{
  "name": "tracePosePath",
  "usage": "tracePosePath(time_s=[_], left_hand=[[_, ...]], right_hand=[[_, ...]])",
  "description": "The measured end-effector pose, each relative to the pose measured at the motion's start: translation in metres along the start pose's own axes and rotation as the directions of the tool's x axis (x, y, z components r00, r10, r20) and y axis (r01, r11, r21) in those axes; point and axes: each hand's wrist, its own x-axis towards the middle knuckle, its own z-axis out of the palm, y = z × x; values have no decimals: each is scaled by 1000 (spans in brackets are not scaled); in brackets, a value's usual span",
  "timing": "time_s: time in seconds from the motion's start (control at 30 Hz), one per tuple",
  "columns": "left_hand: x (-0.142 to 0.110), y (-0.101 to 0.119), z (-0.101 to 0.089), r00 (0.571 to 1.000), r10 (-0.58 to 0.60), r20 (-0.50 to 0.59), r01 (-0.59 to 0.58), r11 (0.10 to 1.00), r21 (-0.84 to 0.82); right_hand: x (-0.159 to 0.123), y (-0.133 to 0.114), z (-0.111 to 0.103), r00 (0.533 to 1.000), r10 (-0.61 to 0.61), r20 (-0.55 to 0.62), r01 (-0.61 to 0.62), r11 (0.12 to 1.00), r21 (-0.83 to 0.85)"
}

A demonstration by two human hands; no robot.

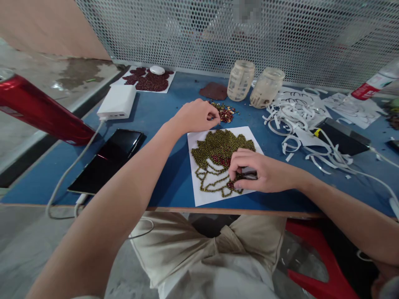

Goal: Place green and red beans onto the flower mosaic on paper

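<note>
Green bean picture (pixel 218 153) under right grip (pixel 252 170)

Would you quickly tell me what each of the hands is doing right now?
Left hand: fingers pinched at the loose bean pile.
Right hand: fingers curled on the bean picture; what it holds cannot be told.

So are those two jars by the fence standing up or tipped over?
Standing up. Both jars rest on their bases on the blue table, open mouths facing upward, with no lids on.

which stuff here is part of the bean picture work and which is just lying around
In use: left hand at mixed bean pile; right hand on bean picture sheet.
Lying about: power bank, tablet, two jars, paper strips.
</note>
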Motion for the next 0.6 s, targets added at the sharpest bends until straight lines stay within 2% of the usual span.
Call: tracePosePath(time_s=[0.6], left_hand=[[1,-1,-2,999,-38,-7,38,999,13]], right_hand=[[1,-1,4,1000,-26,-10,26,999,-28]])
